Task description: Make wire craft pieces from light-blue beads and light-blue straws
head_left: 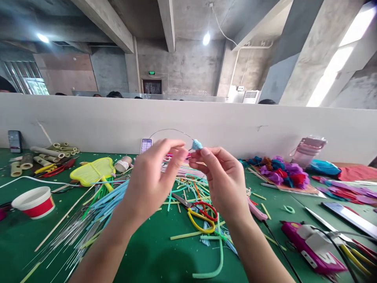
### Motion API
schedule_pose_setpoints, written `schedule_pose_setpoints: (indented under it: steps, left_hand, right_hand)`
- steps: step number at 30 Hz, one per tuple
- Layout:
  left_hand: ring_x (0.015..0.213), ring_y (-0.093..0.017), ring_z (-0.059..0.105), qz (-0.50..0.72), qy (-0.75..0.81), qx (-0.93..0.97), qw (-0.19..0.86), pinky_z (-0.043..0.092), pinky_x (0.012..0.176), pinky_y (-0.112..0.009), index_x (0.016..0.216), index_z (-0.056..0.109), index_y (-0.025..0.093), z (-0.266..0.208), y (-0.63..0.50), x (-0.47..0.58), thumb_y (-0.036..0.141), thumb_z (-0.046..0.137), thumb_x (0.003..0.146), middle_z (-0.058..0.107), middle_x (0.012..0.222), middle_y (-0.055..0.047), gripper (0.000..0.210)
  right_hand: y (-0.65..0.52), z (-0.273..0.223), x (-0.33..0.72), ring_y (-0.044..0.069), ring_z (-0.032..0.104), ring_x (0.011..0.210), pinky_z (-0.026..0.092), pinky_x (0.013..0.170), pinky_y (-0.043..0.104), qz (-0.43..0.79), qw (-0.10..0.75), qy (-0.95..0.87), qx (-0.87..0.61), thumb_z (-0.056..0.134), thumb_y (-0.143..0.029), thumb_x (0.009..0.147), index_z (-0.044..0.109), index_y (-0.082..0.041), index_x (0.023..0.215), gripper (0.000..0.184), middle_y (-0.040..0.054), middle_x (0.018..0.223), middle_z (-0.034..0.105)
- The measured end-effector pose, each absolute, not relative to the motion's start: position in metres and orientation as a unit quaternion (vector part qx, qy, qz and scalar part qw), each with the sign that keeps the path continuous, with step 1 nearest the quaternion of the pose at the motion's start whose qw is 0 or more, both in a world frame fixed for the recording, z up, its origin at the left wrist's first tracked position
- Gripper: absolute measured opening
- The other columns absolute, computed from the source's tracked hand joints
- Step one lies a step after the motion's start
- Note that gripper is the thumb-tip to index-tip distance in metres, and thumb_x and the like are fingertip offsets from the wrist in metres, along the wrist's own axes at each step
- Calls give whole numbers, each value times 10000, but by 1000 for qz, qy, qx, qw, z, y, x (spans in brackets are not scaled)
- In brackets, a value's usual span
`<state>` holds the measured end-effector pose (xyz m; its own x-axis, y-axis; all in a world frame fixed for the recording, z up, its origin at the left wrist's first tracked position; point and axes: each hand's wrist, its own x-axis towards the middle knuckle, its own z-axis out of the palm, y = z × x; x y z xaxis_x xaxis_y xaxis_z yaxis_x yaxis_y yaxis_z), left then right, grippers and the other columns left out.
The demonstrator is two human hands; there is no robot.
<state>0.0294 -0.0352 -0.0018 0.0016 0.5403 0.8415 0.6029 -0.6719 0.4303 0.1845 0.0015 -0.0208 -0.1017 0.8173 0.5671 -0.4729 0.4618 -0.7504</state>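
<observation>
A small pale-blue fuzzy piece (197, 144) shows at the fingertips of my right hand (222, 179), whose thumb and fingers are pinched together on it. From this piece a thin wire (171, 129) arches up and over to the left, then passes out of sight behind my left hand (156, 175). The left fingers are curled with the thumb close to them, just left of the blue piece; what they hold, if anything, is hidden. Below and between my hands lie scissors (203, 224) with red and yellow handles, among scattered pipe cleaner stems and strips (212, 273).
At left are a paper cup (37, 204), a yellow-green paddle-shaped holder (94, 171), bamboo pieces (47, 155) and blue-wrapped wires (118, 200). To the right are a pink glue gun (257, 210), a magenta power strip (312, 245), coloured fuzzy bundles (282, 173) and a pink bottle (309, 151). A white partition (88, 122) stands behind.
</observation>
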Motion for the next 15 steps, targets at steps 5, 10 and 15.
schedule_pose_setpoints:
  steps: [5,10,15]
  left_hand:
    - [739,-119,636,-609,-372,-690,-118,501,638,-216,956,690,208,-3,-30,38,400,569,987,706,856,-4,229]
    - [666,-99,579,-578,-374,-703,-178,453,585,-199,837,684,209,1,-29,22,384,658,934,652,741,20,202]
    - [691,-110,590,-571,-373,-707,-186,464,614,-205,813,684,210,2,-32,20,369,674,924,653,735,16,194]
  right_hand:
    - [-5,-20,179,113,718,740,617,743,244,568,585,-562,-139,735,-293,876,744,-195,810,118,16,792,757]
    - [1,-17,184,93,706,667,606,669,202,662,496,-545,-136,751,-326,856,755,-177,804,158,17,752,752]
    - [5,-17,188,99,701,646,605,662,212,669,479,-548,-148,803,-326,805,762,-172,776,161,27,726,754]
